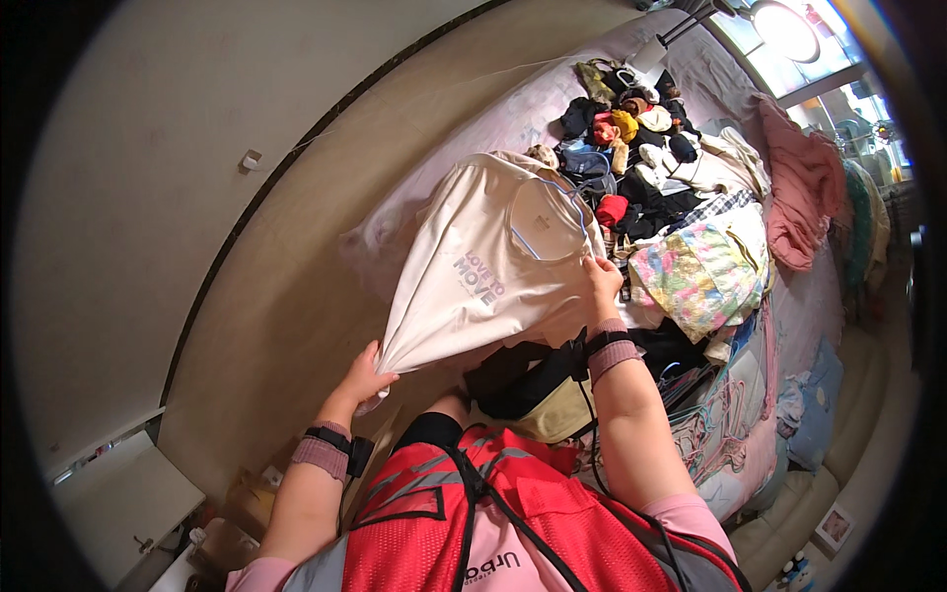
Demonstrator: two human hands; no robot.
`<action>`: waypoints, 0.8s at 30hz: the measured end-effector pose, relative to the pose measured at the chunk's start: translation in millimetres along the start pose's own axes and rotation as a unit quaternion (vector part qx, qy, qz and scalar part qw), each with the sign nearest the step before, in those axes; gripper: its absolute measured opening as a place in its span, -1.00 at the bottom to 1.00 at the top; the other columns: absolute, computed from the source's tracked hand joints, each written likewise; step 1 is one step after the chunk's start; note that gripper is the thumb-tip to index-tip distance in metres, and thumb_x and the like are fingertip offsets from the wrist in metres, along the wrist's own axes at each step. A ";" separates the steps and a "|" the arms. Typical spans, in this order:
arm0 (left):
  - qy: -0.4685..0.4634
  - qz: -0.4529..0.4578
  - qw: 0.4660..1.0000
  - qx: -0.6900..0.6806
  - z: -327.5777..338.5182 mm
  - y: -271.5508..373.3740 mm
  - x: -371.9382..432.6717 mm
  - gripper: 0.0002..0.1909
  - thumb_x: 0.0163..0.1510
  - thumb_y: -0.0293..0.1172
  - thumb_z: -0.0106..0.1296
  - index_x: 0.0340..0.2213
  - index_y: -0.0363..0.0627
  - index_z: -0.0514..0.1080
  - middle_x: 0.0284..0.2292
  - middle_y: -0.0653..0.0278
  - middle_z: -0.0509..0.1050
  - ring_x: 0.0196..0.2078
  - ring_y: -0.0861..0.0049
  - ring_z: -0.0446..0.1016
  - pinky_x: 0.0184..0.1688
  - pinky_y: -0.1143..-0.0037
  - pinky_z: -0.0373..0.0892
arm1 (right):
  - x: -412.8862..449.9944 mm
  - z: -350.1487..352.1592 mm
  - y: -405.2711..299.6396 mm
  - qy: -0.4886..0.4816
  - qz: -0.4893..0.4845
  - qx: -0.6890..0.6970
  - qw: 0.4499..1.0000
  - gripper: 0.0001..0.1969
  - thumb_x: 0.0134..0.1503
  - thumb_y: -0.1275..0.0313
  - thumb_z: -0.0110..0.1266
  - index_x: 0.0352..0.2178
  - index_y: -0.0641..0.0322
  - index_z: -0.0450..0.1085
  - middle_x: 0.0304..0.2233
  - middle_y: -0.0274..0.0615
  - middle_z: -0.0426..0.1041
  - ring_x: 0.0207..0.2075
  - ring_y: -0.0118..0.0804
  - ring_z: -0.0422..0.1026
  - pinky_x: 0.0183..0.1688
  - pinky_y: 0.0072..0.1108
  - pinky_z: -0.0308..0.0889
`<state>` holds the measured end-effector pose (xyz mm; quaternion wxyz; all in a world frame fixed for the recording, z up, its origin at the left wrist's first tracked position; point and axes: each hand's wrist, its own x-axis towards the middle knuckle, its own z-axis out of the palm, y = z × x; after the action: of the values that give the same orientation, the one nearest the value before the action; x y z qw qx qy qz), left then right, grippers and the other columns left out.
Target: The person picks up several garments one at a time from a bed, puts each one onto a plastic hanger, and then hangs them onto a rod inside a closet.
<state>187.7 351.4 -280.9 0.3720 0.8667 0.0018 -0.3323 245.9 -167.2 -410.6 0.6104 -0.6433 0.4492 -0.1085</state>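
Observation:
A cream long-sleeved top with printed lettering hangs stretched between my two hands. My left hand grips its gathered lower end. My right hand pinches the fabric beside the neckline. A blue clothes hanger shows inside the neck opening. Just right of my right hand lies a pastel patterned garment. Below the top, dark clothing and a pale yellow cloth lie near my lap.
The bed bears a heap of rolled and loose clothes, a red rolled cloth and several hangers. A pink quilt lies at the far right side. A lit round lamp stands at the top right.

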 end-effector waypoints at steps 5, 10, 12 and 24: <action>-0.007 -0.023 0.997 -0.076 -2.2 16.4 -3.9 -0.23 -0.21 -0.50 0.25 0.07 -0.23 0.18 -0.13 0.00 0.43 -0.11 0.36 0.44 -0.15 0.46 0.41 | 9.3 -2.3 12.3 0.005 0.007 -0.032 0.999 -0.75 -0.05 0.50 0.28 -0.35 0.42 0.43 -0.45 -0.24 0.51 -0.47 -0.49 0.47 -0.38 -0.70 0.37; -0.009 -0.041 0.996 -0.083 -0.9 -16.5 -9.4 -0.41 -0.17 -0.54 0.22 -0.04 -0.16 0.31 -0.23 0.19 0.45 -0.30 0.58 0.42 -0.23 0.50 0.42 | 6.6 0.1 12.0 0.002 0.021 -0.042 0.999 -0.72 -0.11 0.40 0.30 -0.38 0.37 0.49 -0.47 -0.26 0.53 -0.47 -0.52 0.44 -0.35 -0.67 0.35; -0.004 -0.047 0.995 -0.084 -0.4 -19.3 -11.7 -0.43 -0.16 -0.53 0.21 -0.05 -0.16 0.33 -0.24 0.20 0.45 -0.33 0.59 0.41 -0.24 0.51 0.42 | 6.8 -0.1 8.6 -0.013 0.020 -0.043 0.999 -0.76 -0.11 0.41 0.28 -0.41 0.36 0.49 -0.51 -0.30 0.51 -0.51 -0.55 0.41 -0.41 -0.67 0.32; -0.025 -0.044 0.992 -0.113 6.9 -8.7 -6.4 -0.52 -0.10 -0.51 0.19 -0.08 -0.18 0.35 -0.30 0.24 0.47 -0.38 0.62 0.43 -0.28 0.56 0.42 | -6.0 -19.4 -7.4 -0.071 0.058 0.008 0.996 -0.67 -0.11 0.46 0.25 -0.27 0.37 0.43 -0.45 -0.27 0.48 -0.50 -0.52 0.40 -0.45 -0.68 0.29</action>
<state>176.6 354.8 -286.3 0.4530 0.8094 0.0679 -0.3675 232.4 -177.4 -397.1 0.6509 -0.6175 0.4406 -0.0302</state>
